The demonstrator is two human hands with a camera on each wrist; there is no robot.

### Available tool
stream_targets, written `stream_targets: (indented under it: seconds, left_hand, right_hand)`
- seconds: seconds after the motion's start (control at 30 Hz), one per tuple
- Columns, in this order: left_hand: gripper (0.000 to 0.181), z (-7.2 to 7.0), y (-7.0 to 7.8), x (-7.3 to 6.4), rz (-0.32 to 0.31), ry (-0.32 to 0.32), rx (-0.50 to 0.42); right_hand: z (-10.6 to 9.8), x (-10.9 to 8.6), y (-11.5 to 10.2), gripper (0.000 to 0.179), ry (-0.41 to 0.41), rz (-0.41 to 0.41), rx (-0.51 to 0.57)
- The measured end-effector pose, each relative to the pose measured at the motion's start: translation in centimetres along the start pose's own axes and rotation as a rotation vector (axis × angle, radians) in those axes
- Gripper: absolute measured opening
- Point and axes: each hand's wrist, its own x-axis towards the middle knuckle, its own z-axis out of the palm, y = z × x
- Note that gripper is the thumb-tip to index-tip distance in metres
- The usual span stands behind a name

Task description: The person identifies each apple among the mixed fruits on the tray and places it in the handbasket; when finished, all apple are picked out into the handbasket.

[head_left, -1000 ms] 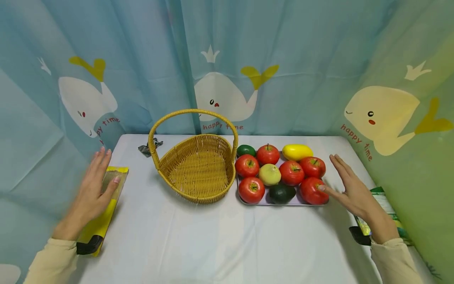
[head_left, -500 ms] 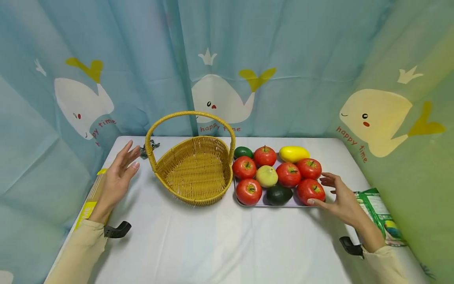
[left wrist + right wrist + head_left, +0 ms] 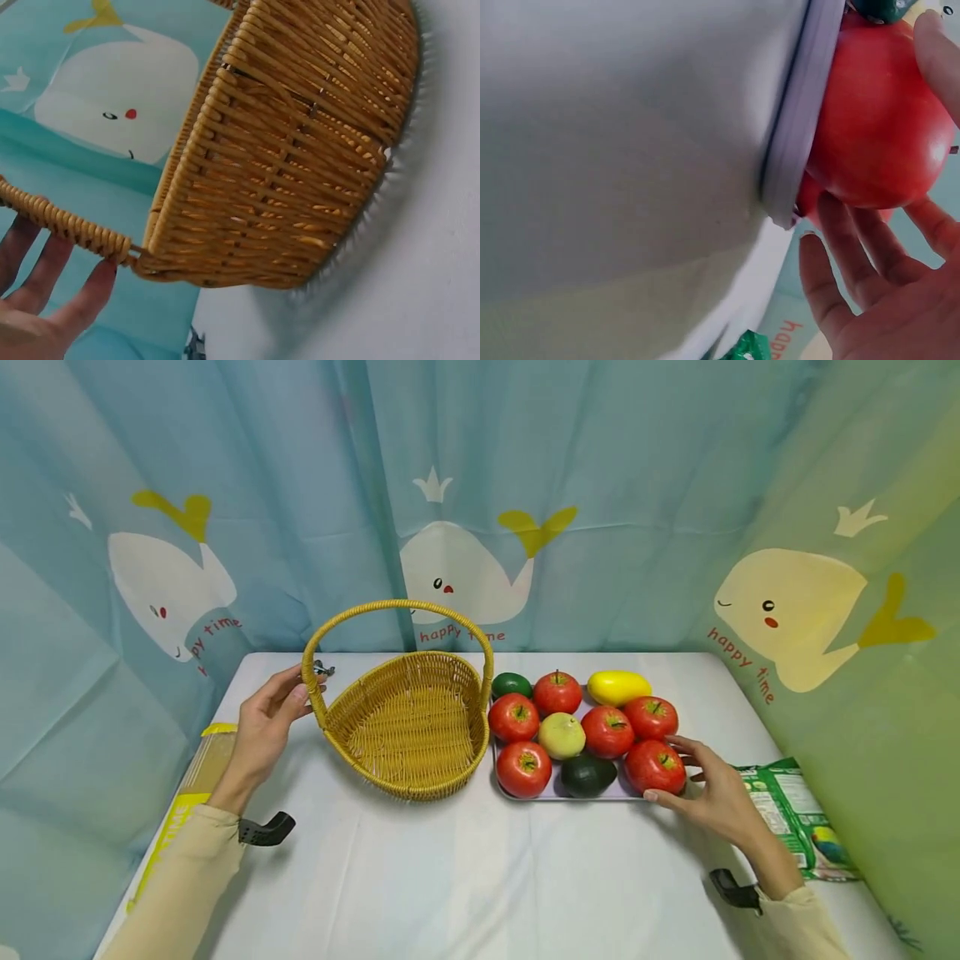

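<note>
A yellow wicker basket (image 3: 408, 787) with a tall arched handle (image 3: 397, 605) stands left of the middle of the table; inside it is bare. My left hand (image 3: 262, 718) pinches the left foot of the handle, fingertips behind the cane in the left wrist view. To the right, a pale purple tray (image 3: 799, 142) bears several red apples, avocados (image 3: 588, 775), a pale green round fruit (image 3: 562, 736) and a yellow oval fruit (image 3: 618, 688). My right hand (image 3: 716, 797) holds the front right apple (image 3: 655, 767), thumb on its near side and fingers on its far side; that apple sits on the tray.
A yellow and brown packet (image 3: 187, 802) lies along the left table edge. On the right lies a green packet (image 3: 798, 818). A small dark crumpled thing (image 3: 324, 669) lies behind the basket handle. Curtains (image 3: 637, 585) with whales enclose the back and sides.
My left hand has moved right and forward from over the yellow packet to the basket handle. My right hand has moved left and closed round the front right apple.
</note>
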Motion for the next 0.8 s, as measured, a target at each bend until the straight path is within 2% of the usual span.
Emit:
stream_targets:
  seconds: [0.17, 0.3, 0.4, 0.6, 0.8]
  left_hand:
    - [0.034, 0.5, -0.6, 0.2, 0.001, 0.078, -0.033]
    - [0.030, 0.9, -1.0, 0.1, 0.010, 0.117, -0.069]
    - [0.027, 1.1, -1.0, 0.1, 0.021, 0.138, -0.064]
    - [0.025, 1.4, -1.1, 0.6, 0.039, 0.149, -0.026]
    - [0.024, 1.5, -1.3, 0.8, 0.045, 0.153, 0.032]
  right_hand:
    - [0.6, -0.2, 0.0, 0.091, 0.026, 0.021, -0.008]
    - [0.8, -0.1, -0.1, 0.089, 0.032, 0.043, -0.008]
    - [0.8, 0.1, -0.3, 0.087, 0.029, 0.068, -0.005]
    - [0.3, 0.4, -0.4, 0.085, 0.014, 0.140, 0.012]
    - [-0.5, 0.7, -0.4, 0.082, 0.024, 0.171, 0.102]
